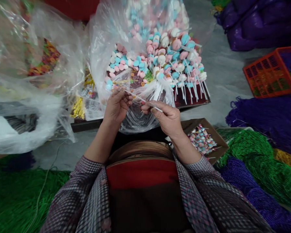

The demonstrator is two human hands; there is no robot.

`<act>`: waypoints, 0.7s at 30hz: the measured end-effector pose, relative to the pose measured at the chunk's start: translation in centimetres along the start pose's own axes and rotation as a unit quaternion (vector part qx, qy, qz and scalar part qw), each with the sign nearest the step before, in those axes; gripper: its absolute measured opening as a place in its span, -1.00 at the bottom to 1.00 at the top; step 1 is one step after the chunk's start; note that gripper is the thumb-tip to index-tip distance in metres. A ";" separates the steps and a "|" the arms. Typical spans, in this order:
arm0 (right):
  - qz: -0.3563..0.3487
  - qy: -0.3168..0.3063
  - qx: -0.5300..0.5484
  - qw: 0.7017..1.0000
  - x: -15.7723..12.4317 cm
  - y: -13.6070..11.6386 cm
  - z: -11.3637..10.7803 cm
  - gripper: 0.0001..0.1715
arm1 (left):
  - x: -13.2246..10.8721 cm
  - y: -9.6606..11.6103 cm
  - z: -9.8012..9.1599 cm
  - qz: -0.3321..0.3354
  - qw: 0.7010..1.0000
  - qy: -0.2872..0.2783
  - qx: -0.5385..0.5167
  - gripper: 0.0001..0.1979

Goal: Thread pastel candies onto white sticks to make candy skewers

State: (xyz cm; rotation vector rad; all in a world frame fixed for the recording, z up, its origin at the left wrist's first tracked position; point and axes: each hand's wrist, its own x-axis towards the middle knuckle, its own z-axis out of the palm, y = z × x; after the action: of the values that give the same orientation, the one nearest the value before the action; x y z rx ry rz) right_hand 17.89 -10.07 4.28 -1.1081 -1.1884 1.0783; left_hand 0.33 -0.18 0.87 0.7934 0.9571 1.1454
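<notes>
A thin white stick [137,96] slants between my hands in front of my body. My left hand [117,105] has its fingers curled in a pinch at the stick's upper left end. Lower down, my right hand [167,116] pinches the same stick, whose other end juts out past the thumb. Small red spots show at the right fingertips, too small to make out. Just behind the hands lies a bunch of white sticks [158,90] in a clear plastic bag [139,118]. Beyond are loose pink, blue and white candy-like pieces [121,67] and a heap of similar pieces on sticks [177,64].
At left stands a large clear bag [70,61] with orange and green pieces near it. A cardboard box [221,142] of wrapped items sits by my right forearm. Farther right are an orange crate [269,72] and green bead strands [249,152]. Green strands [16,194] cover the lower left.
</notes>
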 end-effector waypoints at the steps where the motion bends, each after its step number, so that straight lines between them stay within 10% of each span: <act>1: -0.007 -0.002 -0.002 1.000 0.0 0.0 0.0 -0.57 | 0.0 0.1 0.1 -0.006 1.000 0.004 -0.011 -0.79; 15: -0.224 0.000 -0.135 0.965 0.8 0.8 -1.2 -0.74 | -0.8 1.7 2.0 -0.074 0.992 0.035 -0.093 -0.85; 21: -0.265 0.025 -0.131 0.955 3.5 -0.2 0.9 -0.79 | -0.6 0.3 1.8 -0.075 0.995 -0.055 -0.037 -0.79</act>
State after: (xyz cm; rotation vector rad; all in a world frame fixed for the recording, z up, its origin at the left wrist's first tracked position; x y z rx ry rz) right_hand 17.24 -6.61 4.96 -0.9250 -1.5067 0.4855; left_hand 1.85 -0.76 1.97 0.7052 0.8626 0.9923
